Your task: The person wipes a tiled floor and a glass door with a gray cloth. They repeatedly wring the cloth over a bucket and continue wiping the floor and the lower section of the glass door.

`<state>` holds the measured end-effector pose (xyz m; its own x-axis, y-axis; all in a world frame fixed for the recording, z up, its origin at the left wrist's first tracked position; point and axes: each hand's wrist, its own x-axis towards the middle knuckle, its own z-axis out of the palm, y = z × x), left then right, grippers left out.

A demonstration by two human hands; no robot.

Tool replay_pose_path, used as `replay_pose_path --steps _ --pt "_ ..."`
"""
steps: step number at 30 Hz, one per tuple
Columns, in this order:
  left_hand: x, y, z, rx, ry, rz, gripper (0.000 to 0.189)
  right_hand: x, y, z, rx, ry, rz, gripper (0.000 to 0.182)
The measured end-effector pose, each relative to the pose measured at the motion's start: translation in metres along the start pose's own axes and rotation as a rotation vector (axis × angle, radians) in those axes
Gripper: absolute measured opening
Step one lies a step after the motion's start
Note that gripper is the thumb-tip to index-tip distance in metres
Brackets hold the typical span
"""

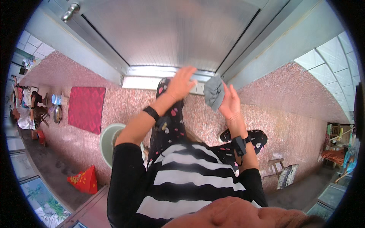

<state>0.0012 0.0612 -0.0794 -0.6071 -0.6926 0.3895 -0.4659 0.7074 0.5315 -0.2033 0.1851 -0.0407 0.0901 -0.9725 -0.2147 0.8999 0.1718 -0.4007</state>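
Observation:
A crumpled grey cloth (214,92) rests against the fingers of my right hand (230,101), its palm turned up; the fingers are partly behind the cloth. My left hand (181,82) is to the left of it, somewhat blurred, empty, with the fingers extended above my bent knee. In front of both hands stands a metal-framed door (171,34) with a ribbed panel, and its white sill (139,82) lies at the foot.
A pale green bucket (106,145) stands beside my left arm. Farther left are a red mat (86,109), a metal basin (57,114) and a seated person (25,116). A red patterned bag-like item (85,179) lies lower left. A small stool (276,166) stands at right.

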Motion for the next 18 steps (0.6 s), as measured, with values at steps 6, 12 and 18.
replay_pose_path --steps 6,12,18 --pt "0.000 0.045 0.051 -0.432 -0.346 0.146 0.054 -0.004 0.013 -0.027 0.024 0.008 0.032 0.053" --pt "-0.005 0.005 0.067 -0.646 -0.462 -0.155 0.043 -0.061 0.000 -0.046 -0.488 0.139 0.112 0.058" --pt "0.000 -0.018 0.071 -0.445 -0.247 -0.359 0.044 -0.174 -0.069 -0.113 -1.926 0.668 -0.187 0.043"
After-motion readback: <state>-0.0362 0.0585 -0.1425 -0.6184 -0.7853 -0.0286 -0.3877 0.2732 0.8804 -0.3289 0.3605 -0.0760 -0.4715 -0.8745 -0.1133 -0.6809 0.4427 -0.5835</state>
